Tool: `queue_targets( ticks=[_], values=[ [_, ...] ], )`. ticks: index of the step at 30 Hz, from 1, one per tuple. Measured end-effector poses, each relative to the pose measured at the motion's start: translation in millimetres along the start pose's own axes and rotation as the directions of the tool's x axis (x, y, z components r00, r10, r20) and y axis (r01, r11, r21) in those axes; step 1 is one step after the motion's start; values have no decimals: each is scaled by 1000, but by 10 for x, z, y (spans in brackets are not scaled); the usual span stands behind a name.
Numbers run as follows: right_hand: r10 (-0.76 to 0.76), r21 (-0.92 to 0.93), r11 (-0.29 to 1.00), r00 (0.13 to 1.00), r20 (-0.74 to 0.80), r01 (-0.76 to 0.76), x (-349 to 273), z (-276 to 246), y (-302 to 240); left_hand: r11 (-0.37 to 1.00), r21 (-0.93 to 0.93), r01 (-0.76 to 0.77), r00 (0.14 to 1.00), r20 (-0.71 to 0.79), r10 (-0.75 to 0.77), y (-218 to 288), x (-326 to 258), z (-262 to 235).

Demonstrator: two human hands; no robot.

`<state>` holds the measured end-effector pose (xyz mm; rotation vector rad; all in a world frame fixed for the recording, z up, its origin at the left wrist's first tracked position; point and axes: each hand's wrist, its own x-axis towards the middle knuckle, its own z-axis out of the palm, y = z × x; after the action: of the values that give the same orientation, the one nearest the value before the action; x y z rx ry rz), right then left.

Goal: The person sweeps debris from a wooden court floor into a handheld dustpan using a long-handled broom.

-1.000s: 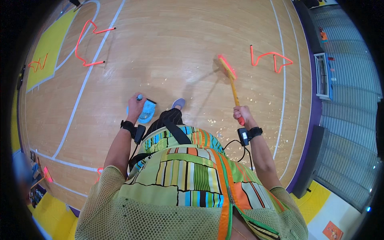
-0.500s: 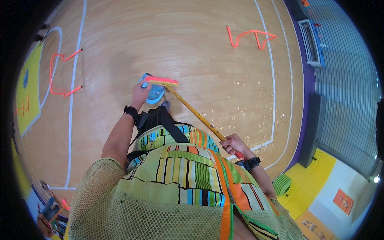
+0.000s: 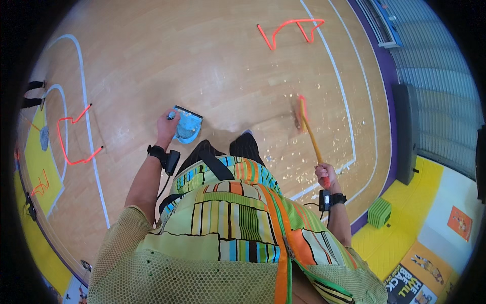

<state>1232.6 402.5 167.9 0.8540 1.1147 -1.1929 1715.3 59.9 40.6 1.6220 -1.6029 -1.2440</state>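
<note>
My left hand [image 3: 167, 126] is closed round the handle of a blue dustpan [image 3: 189, 125], which is low over or on the floor; I cannot tell which. Some pale debris shows in the pan. Out to the right, my right hand [image 3: 326, 174] grips the red end of a yellow broom handle [image 3: 313, 136]. The broom's head [image 3: 301, 112], with pinkish-red bristles, is smeared by motion at the floor. Pale crumbs [image 3: 276, 159] lie scattered between my feet and the broom and farther right.
Orange-red hurdle frames stand on the wooden floor, one at the left [image 3: 71, 134] and one at the far right [image 3: 291, 31]. White lines cross the floor. A purple-edged wall with a dark padded block [image 3: 405, 134] runs along the right, beside a green stepped block [image 3: 378, 213]. Someone's dark-clad legs [image 3: 34, 93] show far left.
The broom has swung from the dustpan out to the right, with my right hand moving right. The dustpan is now apart from the bristles. My view has shifted and turned.
</note>
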Motion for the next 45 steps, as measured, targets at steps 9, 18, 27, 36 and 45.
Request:
queue_targets(
  ticks=[9,18,27,36,45],
  values=[
    [-76,-235,968,995,57,87,527,253,-165,999,-40,-16,994,108,20,588,15,813],
    [90,-344,938,985,150,-33,-226,453,-105,993,-111,-26,971,233,51,1160,512,1819],
    [-134,-264,953,988,75,149,-267,306,-792,992,-73,-99,959,261,115,1683,1165,2124],
    [-313,-220,931,948,-66,292,480,464,-1825,989,-23,-145,955,257,146,1811,1903,2630],
    [-187,-528,840,980,-62,127,510,1634,-1597,952,-22,-305,894,336,295,2083,2344,3256]
  ],
)
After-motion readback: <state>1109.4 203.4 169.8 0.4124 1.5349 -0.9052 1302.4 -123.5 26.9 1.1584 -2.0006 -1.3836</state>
